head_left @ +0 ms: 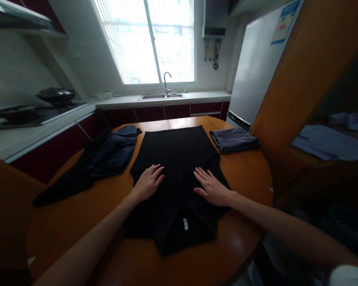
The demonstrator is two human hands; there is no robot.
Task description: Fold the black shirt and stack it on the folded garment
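Note:
A black collared shirt (179, 151) lies spread flat, front up, on the wooden table (238, 174). Its collar, with a small white label (185, 224) inside, points toward me, and the hem is at the far side. My left hand (149, 182) rests palm down on the left of the shirt, fingers stretched out. On the right of it, my right hand (210, 186) lies flat too, its fingers slightly spread. Two small buttons show on the placket between my hands. Neither hand grips the cloth.
Dark clothes (110, 155) lie loosely at the table's left. A folded stack of garments (234, 140) sits at the back right. Beyond are a counter with a sink (161, 96), a stove with a pan (56, 95), and a fridge (256, 67). Papers (328, 141) lie on a shelf at right.

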